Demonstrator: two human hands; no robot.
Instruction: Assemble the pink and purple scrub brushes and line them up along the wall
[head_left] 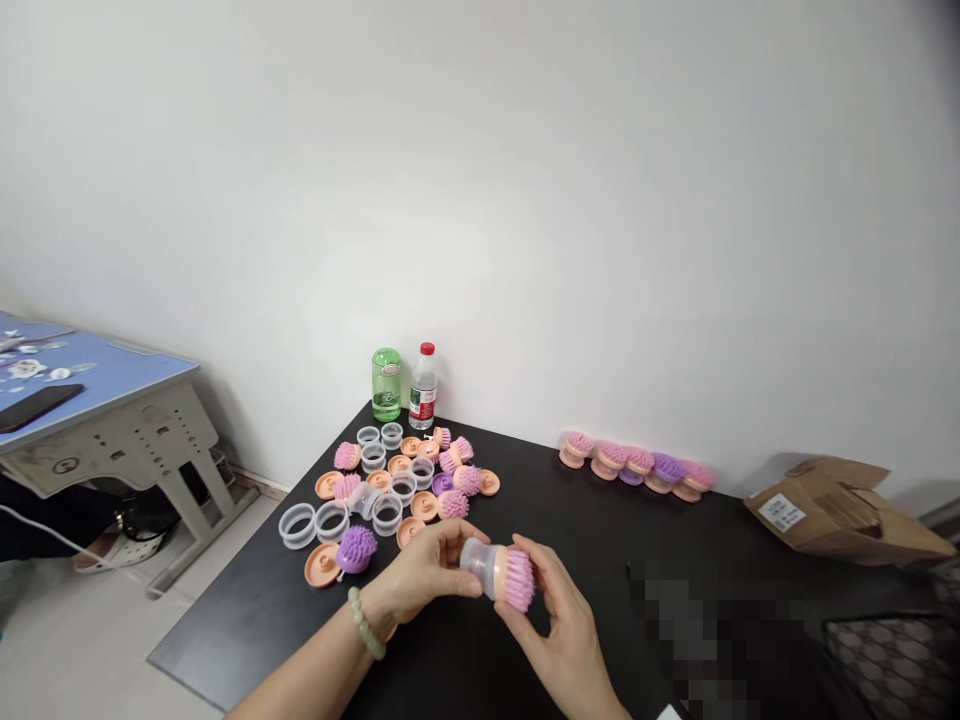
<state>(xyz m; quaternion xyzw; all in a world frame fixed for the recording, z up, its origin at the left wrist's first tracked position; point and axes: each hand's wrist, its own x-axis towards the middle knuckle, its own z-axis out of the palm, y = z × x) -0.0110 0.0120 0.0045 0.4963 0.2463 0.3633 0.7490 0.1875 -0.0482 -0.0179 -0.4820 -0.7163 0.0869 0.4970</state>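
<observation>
A person is sitting at a black tabletop (247, 620), working with both bare hands just above its surface. The left hand (420, 570), with a pale green bead bracelet (365, 622) around its wrist, is closing narrowly on the clear plastic cup (474, 558) at one end of a pink-bristled brush (499, 573). The right hand (559, 630) is pinching the bristled end between thumb and fingertips, so both hands are gripping the brush firmly and narrowly. The brush is lying on its side in the air between the palms, its peach collar (491, 575) showing in the middle.

At ten o'clock from the hands, a loose spread of parts is covering the table: clear plastic rings (297, 525), peach discs (322, 565), a purple brush head (356, 548) and pink brush heads (453, 504). At eleven o'clock, a green bottle (386, 385) and a water bottle with a red cap (423, 388) are standing against the white wall. At two o'clock, a row of peach-based brushes (636, 462) in pink and purple is lining the wall. At three o'clock, a flattened cardboard carton (840, 510) is lying at the table's end. Farther off at ten o'clock, a phone (37, 407) is resting on a blue desk (97, 380).
</observation>
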